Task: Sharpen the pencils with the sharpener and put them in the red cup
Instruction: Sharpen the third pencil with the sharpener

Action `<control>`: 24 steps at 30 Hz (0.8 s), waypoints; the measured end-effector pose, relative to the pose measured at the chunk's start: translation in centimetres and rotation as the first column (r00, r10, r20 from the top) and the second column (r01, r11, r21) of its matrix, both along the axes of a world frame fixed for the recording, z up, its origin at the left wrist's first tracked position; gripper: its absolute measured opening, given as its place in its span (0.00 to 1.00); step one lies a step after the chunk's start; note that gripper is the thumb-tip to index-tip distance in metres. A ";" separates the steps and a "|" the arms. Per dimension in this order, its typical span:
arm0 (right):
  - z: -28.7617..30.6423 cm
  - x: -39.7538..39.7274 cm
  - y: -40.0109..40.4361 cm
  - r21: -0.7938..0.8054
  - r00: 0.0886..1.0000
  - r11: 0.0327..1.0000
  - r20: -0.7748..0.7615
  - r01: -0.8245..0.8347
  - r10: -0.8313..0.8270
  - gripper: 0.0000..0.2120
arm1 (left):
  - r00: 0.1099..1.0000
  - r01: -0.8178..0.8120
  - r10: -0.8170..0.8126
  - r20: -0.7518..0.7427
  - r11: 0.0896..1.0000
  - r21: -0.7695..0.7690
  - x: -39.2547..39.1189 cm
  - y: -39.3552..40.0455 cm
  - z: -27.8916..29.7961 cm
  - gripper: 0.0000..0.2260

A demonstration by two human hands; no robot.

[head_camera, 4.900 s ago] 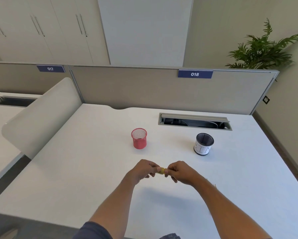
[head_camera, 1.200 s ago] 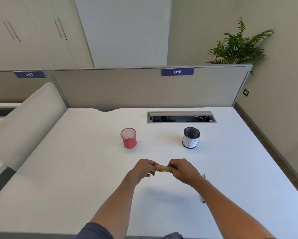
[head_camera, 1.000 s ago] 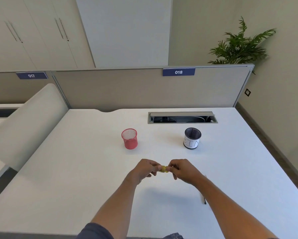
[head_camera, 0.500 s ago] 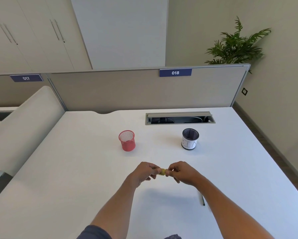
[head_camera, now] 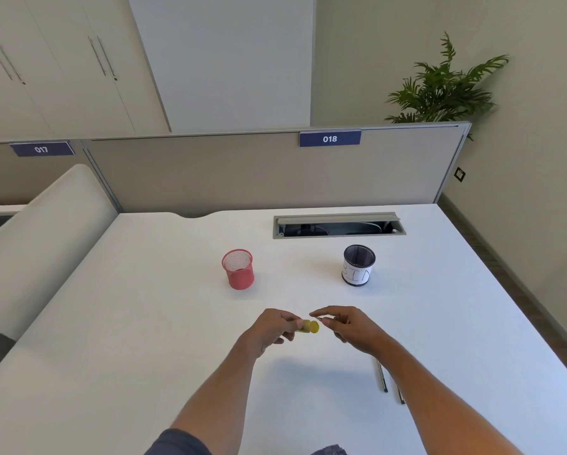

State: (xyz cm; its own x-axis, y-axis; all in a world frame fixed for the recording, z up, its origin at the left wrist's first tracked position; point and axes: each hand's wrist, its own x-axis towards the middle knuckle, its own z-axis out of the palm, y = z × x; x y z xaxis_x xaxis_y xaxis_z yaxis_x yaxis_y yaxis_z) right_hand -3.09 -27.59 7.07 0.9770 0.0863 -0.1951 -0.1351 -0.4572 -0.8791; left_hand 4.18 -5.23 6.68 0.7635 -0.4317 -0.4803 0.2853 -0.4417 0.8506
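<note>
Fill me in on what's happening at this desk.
A person is sharpening pencils. The left hand holds a yellow sharpener; the right hand pinches a pencil whose tip sits just clear of it. Two more pencils lie by the right forearm. The red cup looks empty.

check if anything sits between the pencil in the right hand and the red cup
Nothing visible does. The right hand pinches the pencil just clear of the yellow sharpener, which the left hand holds. The red cup stands upright, ahead and to the left, with only bare white desk between. The black cup stands off to the right.
</note>
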 end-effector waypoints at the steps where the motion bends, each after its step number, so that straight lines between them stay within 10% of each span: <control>1: 0.0 0.0 -0.1 0.011 1.000 1.000 0.000 0.007 -0.007 0.13 | 1.000 0.000 0.000 0.001 1.000 0.000 0.1 0.0 0.0 0.08; 24: 0.6 -1.8 -1.8 0.003 0.985 0.986 0.024 0.168 -0.168 0.06 | 0.999 0.022 -0.023 -0.030 0.999 -0.037 0.6 -1.6 -0.5 0.08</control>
State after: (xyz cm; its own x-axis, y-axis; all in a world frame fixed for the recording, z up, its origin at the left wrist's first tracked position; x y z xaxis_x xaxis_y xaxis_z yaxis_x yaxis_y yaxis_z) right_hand -4.91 -29.42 7.62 0.9821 -0.0795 -0.1709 -0.1885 -0.4292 -0.8833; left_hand 4.80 -6.83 6.16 0.7383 -0.4669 -0.4867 0.3018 -0.4168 0.8575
